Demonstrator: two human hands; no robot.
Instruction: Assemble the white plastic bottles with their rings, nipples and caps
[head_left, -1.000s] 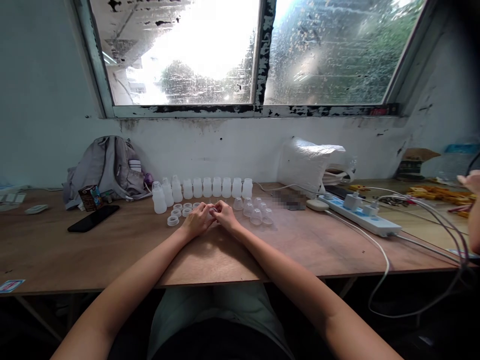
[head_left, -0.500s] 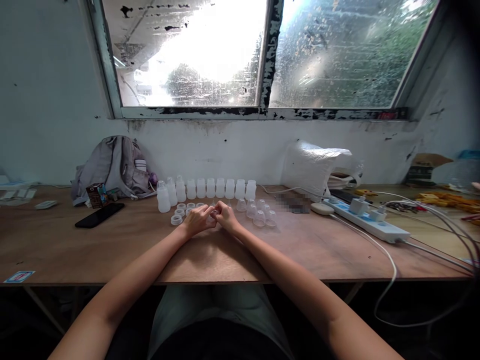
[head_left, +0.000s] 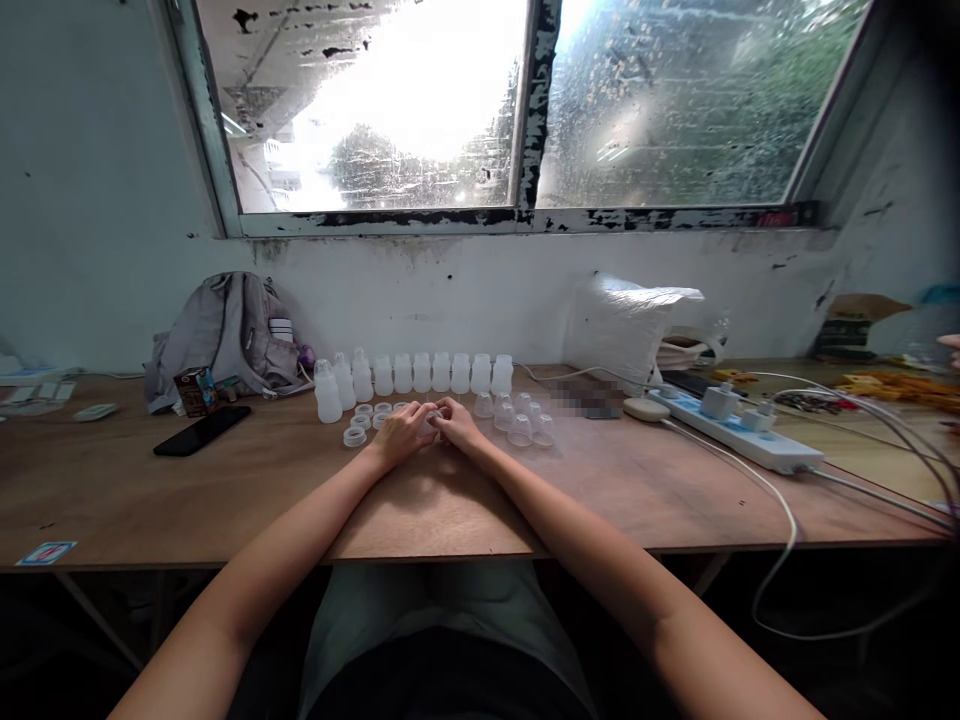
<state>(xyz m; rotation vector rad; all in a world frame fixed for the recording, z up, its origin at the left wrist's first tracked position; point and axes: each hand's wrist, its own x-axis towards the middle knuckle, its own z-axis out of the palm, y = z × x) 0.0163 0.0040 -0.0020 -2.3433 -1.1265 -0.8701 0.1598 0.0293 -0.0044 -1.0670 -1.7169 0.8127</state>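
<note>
My left hand (head_left: 401,434) and my right hand (head_left: 456,424) meet over the middle of the table, fingers closed around a small clear piece (head_left: 427,426) that they mostly hide. Behind them stands a row of frosted white bottles (head_left: 441,374); the bottles at its left end (head_left: 328,392) have clear caps on. Several white rings (head_left: 355,436) lie just left of my left hand. To the right of my right hand, several clear domed caps (head_left: 520,431) sit on the table.
A black phone (head_left: 201,432) and a grey backpack (head_left: 229,335) are at the left of the wooden table (head_left: 442,520). On the right are a white power strip (head_left: 739,435) with cables, a white round device (head_left: 646,409) and a white bag (head_left: 619,335). Part of another person's hand (head_left: 951,345) shows at the right edge.
My right fingers have shifted slightly over the small clear piece, still beside my left hand. The view has moved a little. More of another person's hand shows at the right edge.
</note>
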